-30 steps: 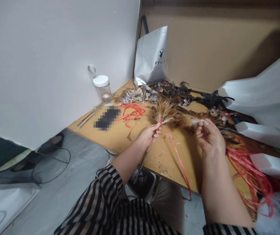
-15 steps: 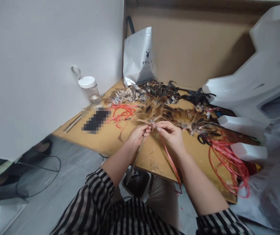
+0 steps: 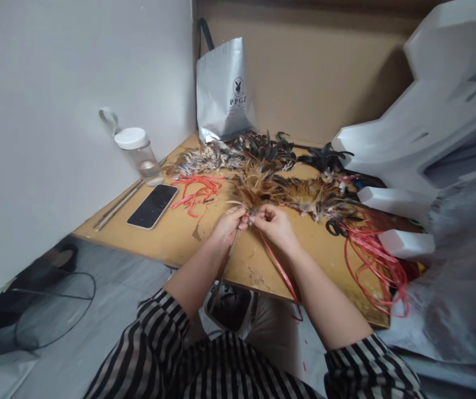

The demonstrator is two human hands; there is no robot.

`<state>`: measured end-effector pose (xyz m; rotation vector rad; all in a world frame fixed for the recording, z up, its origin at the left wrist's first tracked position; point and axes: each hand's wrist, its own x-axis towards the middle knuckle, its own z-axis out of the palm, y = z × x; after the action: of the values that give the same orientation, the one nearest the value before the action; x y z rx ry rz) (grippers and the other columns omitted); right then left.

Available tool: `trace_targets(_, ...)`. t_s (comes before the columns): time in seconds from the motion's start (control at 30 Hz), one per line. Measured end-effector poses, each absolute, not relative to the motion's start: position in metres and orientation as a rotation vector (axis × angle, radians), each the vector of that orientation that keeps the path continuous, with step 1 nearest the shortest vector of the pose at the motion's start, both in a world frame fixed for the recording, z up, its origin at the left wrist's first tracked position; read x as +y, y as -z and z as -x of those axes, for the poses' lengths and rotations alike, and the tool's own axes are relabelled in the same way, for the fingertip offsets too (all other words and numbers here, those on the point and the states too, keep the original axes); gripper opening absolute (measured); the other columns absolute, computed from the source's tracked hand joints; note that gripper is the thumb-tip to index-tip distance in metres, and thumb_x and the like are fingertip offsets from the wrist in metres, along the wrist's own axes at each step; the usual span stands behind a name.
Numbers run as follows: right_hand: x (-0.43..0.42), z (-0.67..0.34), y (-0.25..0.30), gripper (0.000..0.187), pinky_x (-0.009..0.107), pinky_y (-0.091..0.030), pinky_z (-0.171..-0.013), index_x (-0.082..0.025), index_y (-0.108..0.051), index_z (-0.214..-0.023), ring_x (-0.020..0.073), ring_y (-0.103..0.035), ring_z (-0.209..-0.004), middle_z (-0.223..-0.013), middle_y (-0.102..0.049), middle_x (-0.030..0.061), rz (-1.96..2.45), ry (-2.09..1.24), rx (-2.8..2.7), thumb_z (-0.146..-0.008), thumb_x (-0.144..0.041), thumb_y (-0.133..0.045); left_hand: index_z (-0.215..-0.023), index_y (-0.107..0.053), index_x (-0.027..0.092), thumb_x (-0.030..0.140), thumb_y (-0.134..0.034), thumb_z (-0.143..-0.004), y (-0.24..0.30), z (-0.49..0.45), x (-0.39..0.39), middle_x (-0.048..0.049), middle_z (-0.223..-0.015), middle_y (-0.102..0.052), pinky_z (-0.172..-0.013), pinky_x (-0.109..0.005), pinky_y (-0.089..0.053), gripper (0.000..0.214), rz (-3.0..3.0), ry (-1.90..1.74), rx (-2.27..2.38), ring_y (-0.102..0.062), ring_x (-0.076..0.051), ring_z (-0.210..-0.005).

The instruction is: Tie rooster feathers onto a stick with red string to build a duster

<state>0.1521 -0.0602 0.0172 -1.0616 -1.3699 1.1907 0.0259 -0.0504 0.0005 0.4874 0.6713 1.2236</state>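
Observation:
A bunch of brown feathers (image 3: 254,187) fans out above my hands, its base between my fingertips. My left hand (image 3: 228,224) is closed around a thin stick (image 3: 230,257) just under the feathers; the stick slants down past the table edge. Beside it, my right hand (image 3: 278,226) is pinched at the feather base. A red plastic ribbon (image 3: 280,267) trails from under those fingers over the front edge. Fingers hide exactly how ribbon, feathers and stick meet.
More feathers (image 3: 312,195) lie behind and to the right. Red strips (image 3: 198,194), a phone (image 3: 153,206), sticks (image 3: 118,205) and a lidded jar (image 3: 140,155) are left. Black-handled scissors (image 3: 334,228), a red ribbon bundle (image 3: 377,266) and white foam (image 3: 406,244) are right. A silver bag (image 3: 223,91) stands behind.
The view has shifted slightly, so everything sits a little further left. My right hand has drawn closer to my left at the feather base, its fingers more tightly pinched.

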Motion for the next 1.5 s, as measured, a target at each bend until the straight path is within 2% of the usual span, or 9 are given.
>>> trace_targets(0.2, -0.053, -0.180, -0.033, 0.026, 0.019, -0.034, -0.044, -0.018, -0.052, -0.061, 0.0055, -0.045, -0.045, -0.056, -0.057, -0.0059, 0.860, -1.413, -0.932, -0.057, -0.027, -0.076, -0.077, -0.057, 0.010, 0.016, -0.071, -0.066, -0.006, -0.025, -0.054, 0.0013, -0.060, -0.050, -0.034, -0.009, -0.018, 0.018, -0.459, -1.189, 0.601, -0.038, -0.001, -0.043)
trace_targets(0.3, -0.051, -0.194, -0.037, 0.026, 0.018, -0.038, -0.046, -0.019, -0.054, -0.065, 0.0061, -0.050, -0.051, -0.062, -0.060, -0.0059, 0.821, -1.488, -0.800, -0.057, -0.027, -0.077, -0.075, -0.057, 0.010, 0.016, -0.071, -0.066, -0.008, -0.026, -0.055, 0.0018, -0.059, -0.049, -0.034, -0.009, -0.018, 0.018, -0.442, -1.191, 0.630, -0.037, 0.000, -0.043)
trace_targets(0.6, -0.056, -0.173, -0.030, 0.025, 0.021, -0.044, -0.057, -0.018, -0.058, -0.060, 0.0087, -0.057, -0.059, -0.066, -0.066, -0.0032, 0.864, -1.533, -0.830, -0.052, -0.027, -0.080, -0.076, -0.056, 0.011, 0.029, -0.064, -0.074, 0.000, -0.028, -0.051, 0.0002, -0.059, -0.052, -0.034, -0.012, -0.022, 0.020, -0.497, -1.251, 0.673, -0.040, -0.003, -0.042)
trace_targets(0.8, -0.057, -0.157, -0.026, 0.029, 0.025, -0.045, -0.066, -0.018, -0.058, -0.056, 0.0106, -0.058, -0.059, -0.060, -0.064, -0.0031, 0.884, -1.459, -0.878, -0.046, -0.027, -0.083, -0.074, -0.058, 0.011, 0.022, -0.064, -0.071, 0.000, -0.033, -0.055, -0.0006, -0.059, -0.055, -0.036, -0.014, -0.023, 0.013, -0.627, -1.310, 0.703, -0.042, -0.004, -0.043)
trace_targets(1.03, -0.052, -0.149, -0.013, 0.028, 0.027, -0.045, -0.066, -0.018, -0.062, -0.058, 0.0118, -0.057, -0.057, -0.057, -0.063, -0.0020, 0.910, -1.464, -0.953, -0.047, -0.033, -0.082, -0.069, -0.053, 0.013, 0.018, -0.065, -0.067, -0.007, -0.039, -0.059, 0.0014, -0.055, -0.053, -0.037, -0.016, -0.023, 0.012, -0.663, -1.325, 0.752, -0.041, -0.004, -0.041)
trace_targets(1.23, -0.049, -0.150, -0.009, 0.028, 0.025, -0.044, -0.064, -0.017, -0.062, -0.056, 0.0101, -0.056, -0.054, -0.055, -0.062, -0.0028, 0.912, -1.440, -0.944, -0.046, -0.032, -0.083, -0.071, -0.056, 0.013, 0.028, -0.064, -0.071, -0.005, -0.038, -0.061, -0.0008, -0.058, -0.057, -0.037, -0.017, -0.025, 0.018, -0.691, -1.337, 0.715, -0.044, -0.005, -0.043)
trace_targets(1.5, -0.047, -0.151, -0.009, 0.033, 0.025, -0.045, -0.060, -0.017, -0.057, -0.056, 0.0095, -0.055, -0.052, -0.055, -0.062, -0.0031, 0.930, -1.450, -0.926, -0.042, -0.031, -0.084, -0.071, -0.058, 0.012, 0.032, -0.069, -0.067, -0.006, -0.039, -0.064, 0.0003, -0.059, -0.056, -0.038, -0.017, -0.025, 0.024, -0.836, -1.349, 0.739, -0.043, -0.004, -0.044)
